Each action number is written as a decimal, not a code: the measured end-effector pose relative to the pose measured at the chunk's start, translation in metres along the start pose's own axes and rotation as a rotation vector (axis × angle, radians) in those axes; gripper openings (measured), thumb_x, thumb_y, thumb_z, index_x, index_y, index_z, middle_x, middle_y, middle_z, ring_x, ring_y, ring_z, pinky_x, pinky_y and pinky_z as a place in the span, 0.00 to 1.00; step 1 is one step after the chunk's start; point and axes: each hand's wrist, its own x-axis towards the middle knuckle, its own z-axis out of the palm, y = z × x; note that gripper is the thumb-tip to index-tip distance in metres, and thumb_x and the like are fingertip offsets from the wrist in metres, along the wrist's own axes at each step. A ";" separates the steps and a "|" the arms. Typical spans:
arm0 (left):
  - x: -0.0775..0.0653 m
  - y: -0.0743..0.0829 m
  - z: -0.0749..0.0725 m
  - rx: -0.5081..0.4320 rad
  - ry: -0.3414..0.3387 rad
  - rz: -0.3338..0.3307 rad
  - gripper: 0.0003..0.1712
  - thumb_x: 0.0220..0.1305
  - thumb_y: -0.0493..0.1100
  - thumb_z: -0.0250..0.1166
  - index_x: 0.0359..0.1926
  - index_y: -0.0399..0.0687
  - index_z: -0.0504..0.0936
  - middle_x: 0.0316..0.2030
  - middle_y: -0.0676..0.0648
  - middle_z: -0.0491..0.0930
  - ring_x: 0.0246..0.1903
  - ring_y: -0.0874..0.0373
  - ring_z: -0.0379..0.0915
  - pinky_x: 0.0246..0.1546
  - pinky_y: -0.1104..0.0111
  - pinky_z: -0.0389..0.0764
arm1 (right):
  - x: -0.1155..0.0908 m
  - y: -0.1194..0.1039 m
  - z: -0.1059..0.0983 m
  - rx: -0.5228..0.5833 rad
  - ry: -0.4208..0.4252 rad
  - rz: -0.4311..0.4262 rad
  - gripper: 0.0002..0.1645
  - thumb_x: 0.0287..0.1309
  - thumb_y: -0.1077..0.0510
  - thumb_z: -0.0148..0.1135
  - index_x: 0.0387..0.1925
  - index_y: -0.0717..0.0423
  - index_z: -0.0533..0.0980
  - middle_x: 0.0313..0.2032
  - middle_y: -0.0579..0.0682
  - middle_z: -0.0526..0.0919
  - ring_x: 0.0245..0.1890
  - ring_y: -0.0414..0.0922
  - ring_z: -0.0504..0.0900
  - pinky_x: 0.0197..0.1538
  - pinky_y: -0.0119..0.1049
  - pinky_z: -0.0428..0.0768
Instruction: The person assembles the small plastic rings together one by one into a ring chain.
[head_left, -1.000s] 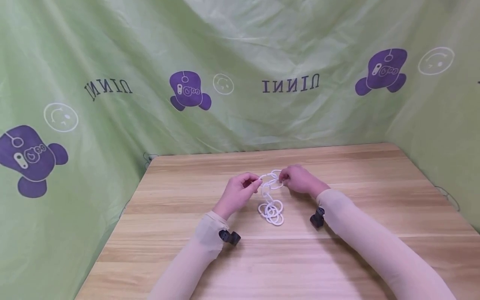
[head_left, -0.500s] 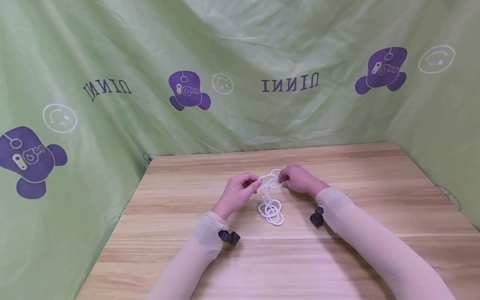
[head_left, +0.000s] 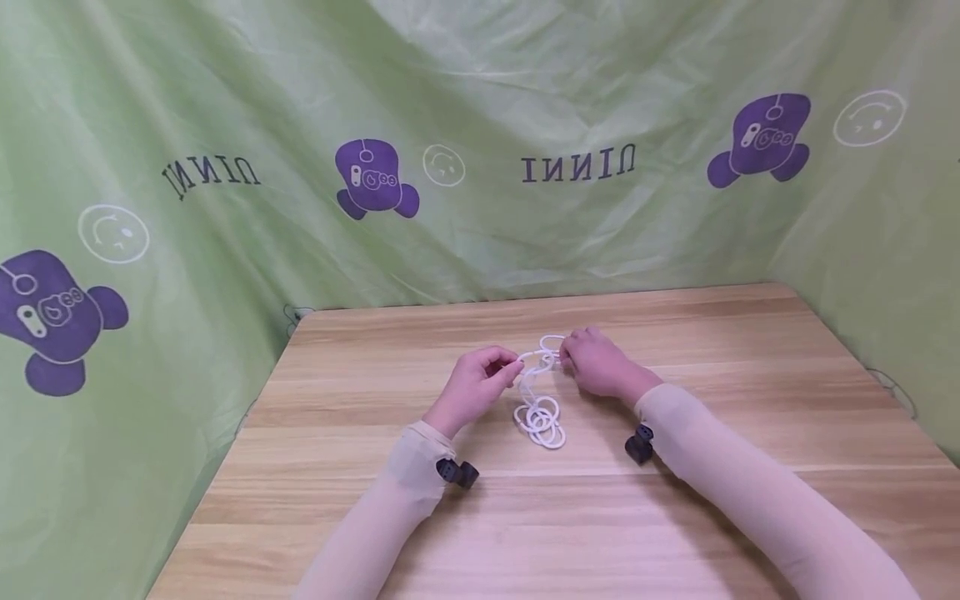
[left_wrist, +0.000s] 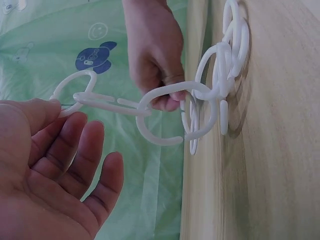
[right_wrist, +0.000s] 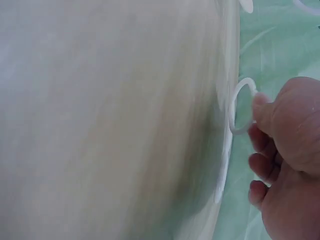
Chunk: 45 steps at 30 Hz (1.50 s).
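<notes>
White chain links [head_left: 542,421] are on and just above the bench [head_left: 570,533], around halfway between its left and right edges and nearer to the far edge. Nearest come two pale sleeves, the left sleeve [head_left: 382,517] and the right sleeve [head_left: 765,492], each with a small black camera at the wrist, the left camera [head_left: 457,473] and the right camera [head_left: 640,445]. Beyond these, several links lie in an overlapping pile on the bench. From this pile the chain goes toward the far edge and up between the hands. At the side of the left edge, the left hand [head_left: 474,386] has a narrow grip: thumb and forefinger pinch one link, while the other fingers are apart from it. At the side of the right edge, a little farther, the right hand [head_left: 600,364] also has a narrow grip, pinching another link. Behind the far edge hangs a green cloth [head_left: 480,242] with purple figures [head_left: 372,177] and dark lettering [head_left: 577,167].
</notes>
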 end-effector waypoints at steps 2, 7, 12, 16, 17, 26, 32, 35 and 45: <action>0.000 0.001 0.000 0.008 -0.003 0.001 0.06 0.68 0.40 0.63 0.40 0.42 0.84 0.27 0.47 0.81 0.27 0.60 0.75 0.28 0.69 0.77 | -0.001 -0.001 -0.002 0.031 0.032 0.011 0.03 0.65 0.61 0.58 0.35 0.56 0.76 0.35 0.50 0.76 0.41 0.52 0.71 0.50 0.48 0.72; -0.001 0.001 0.000 0.001 -0.024 0.000 0.07 0.68 0.41 0.63 0.40 0.42 0.84 0.28 0.45 0.81 0.27 0.60 0.75 0.29 0.69 0.77 | -0.003 0.002 -0.004 0.143 0.069 0.054 0.03 0.65 0.64 0.56 0.35 0.58 0.76 0.33 0.51 0.79 0.38 0.50 0.70 0.47 0.46 0.71; -0.001 0.000 0.001 0.010 -0.024 -0.005 0.07 0.69 0.41 0.63 0.40 0.42 0.84 0.28 0.46 0.81 0.27 0.60 0.75 0.28 0.69 0.77 | -0.005 0.004 -0.004 0.246 0.040 0.101 0.03 0.67 0.63 0.54 0.36 0.55 0.74 0.28 0.49 0.77 0.36 0.50 0.70 0.43 0.45 0.72; -0.001 0.000 0.001 0.015 -0.025 -0.003 0.07 0.69 0.41 0.63 0.40 0.42 0.84 0.28 0.44 0.81 0.27 0.59 0.75 0.27 0.69 0.76 | -0.008 0.003 -0.007 0.370 0.021 0.138 0.04 0.68 0.63 0.53 0.35 0.56 0.74 0.28 0.49 0.75 0.33 0.48 0.72 0.40 0.43 0.74; -0.001 0.000 0.001 0.016 -0.026 -0.002 0.07 0.69 0.41 0.63 0.40 0.42 0.84 0.28 0.43 0.81 0.27 0.59 0.75 0.27 0.69 0.76 | -0.009 0.002 -0.008 0.398 0.016 0.141 0.04 0.68 0.63 0.53 0.35 0.56 0.74 0.28 0.49 0.75 0.33 0.47 0.72 0.39 0.42 0.74; 0.000 0.001 -0.001 0.004 -0.023 -0.036 0.09 0.69 0.40 0.62 0.45 0.40 0.83 0.33 0.41 0.82 0.29 0.53 0.78 0.27 0.69 0.78 | -0.027 -0.011 -0.021 0.369 -0.055 0.003 0.08 0.66 0.66 0.55 0.43 0.57 0.79 0.37 0.48 0.82 0.41 0.46 0.80 0.51 0.48 0.77; 0.000 -0.002 -0.001 0.012 -0.027 -0.016 0.11 0.69 0.39 0.61 0.50 0.41 0.82 0.32 0.44 0.82 0.31 0.42 0.79 0.27 0.69 0.77 | -0.035 -0.020 -0.030 0.395 -0.067 -0.056 0.11 0.63 0.69 0.53 0.38 0.58 0.81 0.34 0.46 0.82 0.37 0.43 0.78 0.45 0.43 0.78; 0.000 -0.004 0.000 0.027 -0.027 -0.021 0.11 0.69 0.38 0.61 0.50 0.42 0.83 0.32 0.47 0.82 0.31 0.47 0.78 0.28 0.69 0.77 | -0.038 -0.022 -0.037 0.437 -0.070 -0.051 0.08 0.65 0.66 0.55 0.37 0.56 0.80 0.32 0.48 0.81 0.34 0.42 0.76 0.41 0.41 0.76; -0.001 -0.004 0.004 0.044 -0.059 -0.023 0.08 0.67 0.37 0.63 0.45 0.41 0.84 0.35 0.40 0.83 0.29 0.59 0.76 0.32 0.69 0.79 | -0.046 -0.030 -0.059 0.642 -0.020 -0.032 0.07 0.66 0.60 0.61 0.40 0.60 0.81 0.34 0.46 0.82 0.37 0.44 0.78 0.43 0.40 0.77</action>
